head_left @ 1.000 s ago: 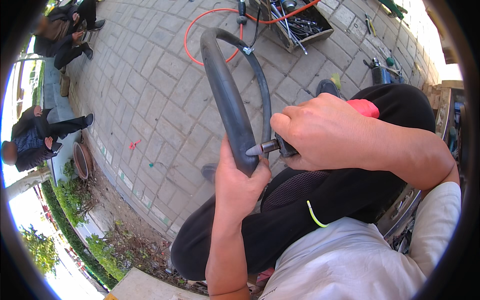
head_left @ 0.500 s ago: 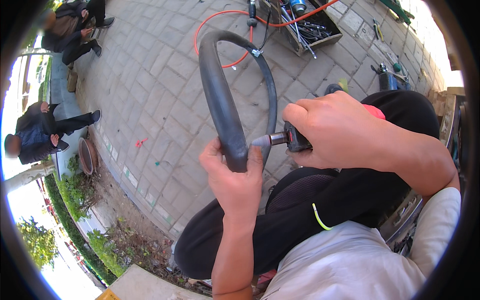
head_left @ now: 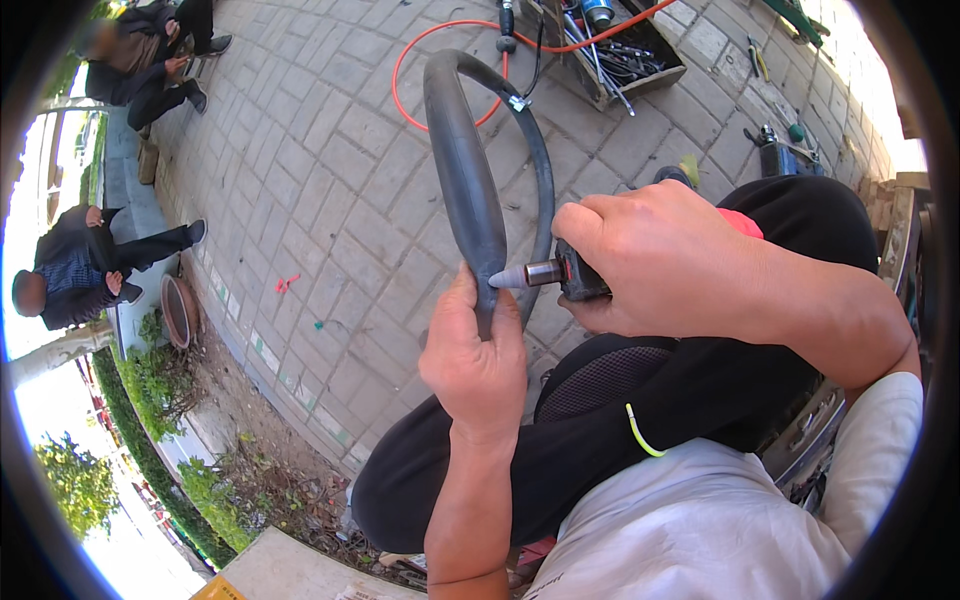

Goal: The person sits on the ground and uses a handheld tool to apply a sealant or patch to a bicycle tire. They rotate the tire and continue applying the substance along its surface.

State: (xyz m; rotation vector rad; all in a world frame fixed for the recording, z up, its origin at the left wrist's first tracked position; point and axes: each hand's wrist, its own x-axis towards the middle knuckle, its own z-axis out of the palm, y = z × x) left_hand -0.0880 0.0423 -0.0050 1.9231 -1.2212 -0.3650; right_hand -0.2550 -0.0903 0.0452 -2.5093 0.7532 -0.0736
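**Over the paving, a black tube pinched flat beside a tool's tip**

Between the two hands, in front of the person's lap, is the inner tube (head_left: 465,170), looping up and over above the paving (head_left: 330,160). The left hand (head_left: 473,370) grasps its near end, thumb on one side and fingers on the other, narrowing the rubber; a pinch so close to the work probably steadies the surface. The right hand (head_left: 660,260) is clenched around a dark power tool (head_left: 582,277), pointing it sideways so that its grey cone tip (head_left: 510,277) appears to meet the tube just above the left thumb. The right forearm runs across the raised knee (head_left: 800,215), perhaps for support.

The thin side of the loop passes behind the tool and is lost near the left hand. A small metal piece (head_left: 519,102) on it is too tiny to identify. The right fist covers most of the tool, so its switch cannot be seen, and the red patch (head_left: 742,223) behind the wrist is unclear. The toolbox (head_left: 650,86) and orange-red hose (head_left: 395,80) lie beyond, the hose cut off at the top edge.
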